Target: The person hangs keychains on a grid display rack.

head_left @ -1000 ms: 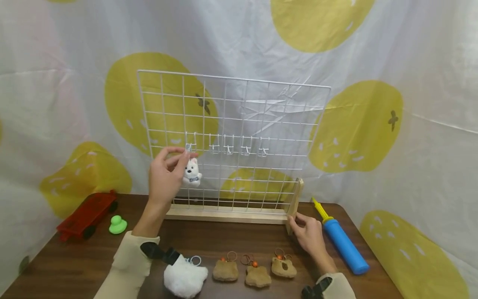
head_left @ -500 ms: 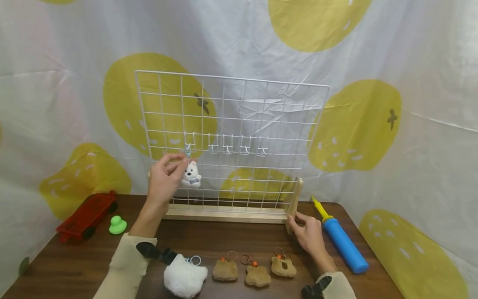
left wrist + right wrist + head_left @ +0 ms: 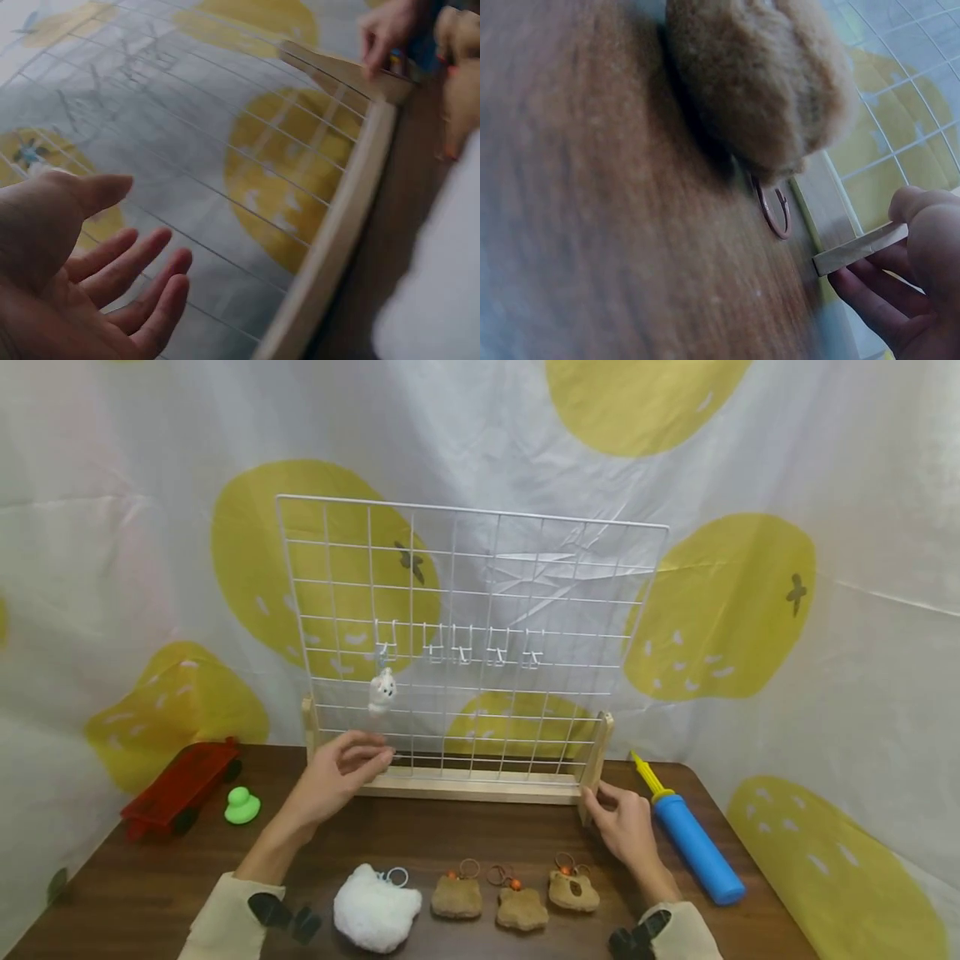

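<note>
A small white plush keychain (image 3: pixel 382 692) hangs from the leftmost hook on the white wire grid rack (image 3: pixel 465 560). Below it, my left hand (image 3: pixel 347 775) is in the air with relaxed fingers and nothing in them; the left wrist view shows its fingers (image 3: pixel 124 266) spread apart. My right hand (image 3: pixel 624 822) grips the rack's right wooden foot (image 3: pixel 596 756), thumb on one side and fingers on the other in the right wrist view. To the right of the keychain, several white hooks (image 3: pixel 497 653) hang bare in a row.
Along the front of the table lie a white plush keychain (image 3: pixel 377 910) and three brown ones, one of them a brown plush (image 3: pixel 522 910). A red toy cart (image 3: pixel 180 787) and green knob-shaped piece (image 3: pixel 242 807) are at left, a blue pump (image 3: pixel 697 847) at right.
My left hand has let go of the small white plush keychain and moved down from it. The keychain hangs on the hook, turned slightly. My right hand stays on the wooden foot.
</note>
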A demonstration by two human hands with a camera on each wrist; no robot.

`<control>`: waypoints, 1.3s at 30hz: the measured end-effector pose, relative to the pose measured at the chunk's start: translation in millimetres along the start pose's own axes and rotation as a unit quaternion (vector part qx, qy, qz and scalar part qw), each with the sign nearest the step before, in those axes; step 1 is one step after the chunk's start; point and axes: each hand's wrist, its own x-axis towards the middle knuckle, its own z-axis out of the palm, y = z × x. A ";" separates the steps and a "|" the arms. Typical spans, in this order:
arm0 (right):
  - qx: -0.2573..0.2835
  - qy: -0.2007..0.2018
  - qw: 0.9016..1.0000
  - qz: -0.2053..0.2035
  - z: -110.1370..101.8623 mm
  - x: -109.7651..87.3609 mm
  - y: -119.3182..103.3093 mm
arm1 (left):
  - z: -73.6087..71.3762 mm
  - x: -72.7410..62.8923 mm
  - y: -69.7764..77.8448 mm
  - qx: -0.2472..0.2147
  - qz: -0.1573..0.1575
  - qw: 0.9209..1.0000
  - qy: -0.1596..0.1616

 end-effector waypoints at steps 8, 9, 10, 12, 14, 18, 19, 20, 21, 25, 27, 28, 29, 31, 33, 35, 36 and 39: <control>-0.001 0.002 1.000 -0.008 0.1 1.0 1.3 | 12.4 -25.8 -37.2 0.099 -0.012 0.977 -0.188; 0.000 0.000 1.000 -0.008 0.1 0.7 1.0 | 13.4 -28.1 -37.7 0.125 -0.007 0.973 -0.196; 0.001 -0.001 1.000 -0.010 -0.3 1.2 0.5 | 14.5 -29.4 -37.0 0.150 -0.002 0.968 -0.199; 0.003 -0.002 1.000 -0.010 -0.7 1.9 -0.1 | 16.9 -31.0 -35.5 0.187 0.012 0.962 -0.200; 0.002 0.000 1.000 -0.008 -0.4 1.9 -0.2 | 20.4 -32.1 -35.2 0.201 0.017 0.959 -0.201; -0.003 0.009 1.000 -0.008 0.0 0.9 0.9 | 29.1 -35.6 -35.4 0.210 0.016 0.958 -0.196; -0.003 0.009 1.000 -0.009 0.0 0.7 1.0 | 30.5 -36.5 -35.8 0.214 0.016 0.957 -0.195; -0.003 0.009 1.000 -0.010 0.0 0.5 1.1 | 31.7 -37.2 -36.0 0.218 0.017 0.957 -0.193; -0.003 0.008 1.000 -0.011 0.0 0.4 1.1 | 32.6 -37.9 -35.8 0.222 0.018 0.956 -0.190; -0.002 0.003 1.000 -0.006 -0.1 0.2 0.7 | 33.9 -39.7 -33.3 0.239 0.016 0.954 -0.179; 0.000 0.002 1.000 -0.003 -0.3 -0.1 0.4 | 34.3 -40.9 -32.3 0.242 0.012 0.954 -0.177; 0.000 0.001 1.000 -0.003 -0.2 0.0 0.5 | 34.7 -41.6 -31.9 0.242 0.010 0.954 -0.176; 0.001 0.000 1.000 -0.003 -0.3 0.0 0.3 | 35.0 -42.4 -31.6 0.242 0.009 0.954 -0.176; 0.001 -0.003 1.000 -0.005 -0.3 0.2 -0.2 | 36.1 -44.0 -31.9 0.243 0.014 0.954 -0.177; 0.001 -0.003 1.000 -0.007 -0.2 0.4 -0.7 | 37.3 -44.9 -32.0 0.242 0.023 0.954 -0.178; 0.001 -0.003 1.000 -0.007 -0.2 0.4 -0.9 | 38.2 -45.4 -31.9 0.240 0.031 0.953 -0.182; 0.001 -0.002 1.000 -0.006 -0.1 0.3 -0.8 | 38.6 -45.4 -31.8 0.236 0.035 0.953 -0.186; 0.001 0.000 1.000 -0.004 -0.3 -0.2 -0.7 | 39.6 -45.3 -30.9 0.226 0.037 0.953 -0.199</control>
